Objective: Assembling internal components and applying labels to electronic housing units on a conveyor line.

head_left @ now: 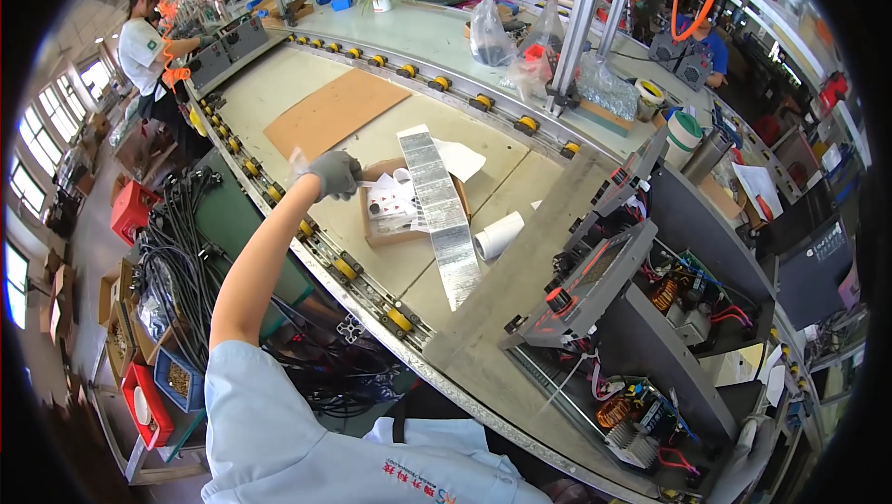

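Observation:
My left hand (335,176), in a grey glove, reaches over the bench at the left side of a shallow cardboard box (397,237). Its fingers are curled closed, and what they hold, if anything, is hidden. Inside the box lie white labels (391,199) with small dark and red marks. Across the box rests a long silvery strip of labels (439,204). A white paper roll (500,235) lies to its right. A small translucent scrap (297,162) shows beside my left wrist. My right hand is not in view.
Grey metal housings with open electronics (632,420) and tilted front panels (595,286) stand at right. A brown cardboard sheet (336,112) lies beyond my hand. Yellow rollers (346,268) line the conveyor. Black cables (186,262) hang at left. A co-worker (149,53) stands far left.

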`<state>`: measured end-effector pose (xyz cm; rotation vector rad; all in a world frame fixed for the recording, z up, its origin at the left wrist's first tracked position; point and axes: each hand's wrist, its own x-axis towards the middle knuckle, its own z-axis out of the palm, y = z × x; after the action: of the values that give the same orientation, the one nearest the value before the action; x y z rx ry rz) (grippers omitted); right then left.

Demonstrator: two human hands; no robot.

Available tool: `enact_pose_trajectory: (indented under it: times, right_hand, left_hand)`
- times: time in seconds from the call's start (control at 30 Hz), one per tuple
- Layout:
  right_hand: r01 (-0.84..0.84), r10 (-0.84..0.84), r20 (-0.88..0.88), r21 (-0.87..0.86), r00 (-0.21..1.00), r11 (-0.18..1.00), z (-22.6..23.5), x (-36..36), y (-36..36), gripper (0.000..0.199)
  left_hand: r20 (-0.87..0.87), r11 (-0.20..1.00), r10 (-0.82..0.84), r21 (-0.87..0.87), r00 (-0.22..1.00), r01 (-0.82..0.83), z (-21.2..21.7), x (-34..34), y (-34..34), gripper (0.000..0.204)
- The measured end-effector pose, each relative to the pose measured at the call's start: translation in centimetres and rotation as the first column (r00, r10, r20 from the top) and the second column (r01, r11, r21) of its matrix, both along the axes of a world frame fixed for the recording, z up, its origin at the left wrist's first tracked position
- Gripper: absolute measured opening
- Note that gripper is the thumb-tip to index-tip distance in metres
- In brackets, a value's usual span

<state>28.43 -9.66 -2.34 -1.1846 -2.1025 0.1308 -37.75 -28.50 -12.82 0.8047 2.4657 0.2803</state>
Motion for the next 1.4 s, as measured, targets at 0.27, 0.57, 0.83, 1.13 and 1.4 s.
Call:
enact_pose_trajectory:
  times: [0.27, 0.57, 0.83, 1.13, 1.4]
  right_hand:
    - [-0.004, 0.002, -0.054, -0.047, 0.999, 0.999, -1.8, 1.5, 1.4, 0.021]
    - [-0.026, 0.024, 0.033, 0.064, 0.999, 0.998, -1.6, 1.6, 1.2, 0.02]
    - [-0.025, 0.024, 0.029, 0.048, 0.999, 0.999, -1.5, 1.3, 1.2, 0.02]
    - [0.083, -0.074, -0.093, 0.099, 0.993, 0.992, -1.0, 1.7, -0.1, 0.017]
    - [-0.309, 0.297, -0.265, -0.004, 0.917, 0.951, 1.6, -2.6, -9.5, 0.028]
  left_hand:
    - [0.522, 0.741, -0.305, 0.655, 0.796, -0.145, 4.0, 12.1, -1.3, 0.032]
    - [0.433, 0.646, 0.016, 0.684, 0.901, -0.34, -0.1, 8.6, 2.8, 0.024]
    - [-0.165, 0.846, 0.173, 0.53, 0.971, -0.061, -7.3, 0.7, 2.9, 0.033]
    - [0.363, 0.357, -0.092, 0.881, 0.927, -0.309, 4.5, 21.0, 2.8, 0.028]
    - [0.684, 0.633, -0.67, 0.729, 0.288, -0.261, 7.8, 41.2, 1.5, 0.036]
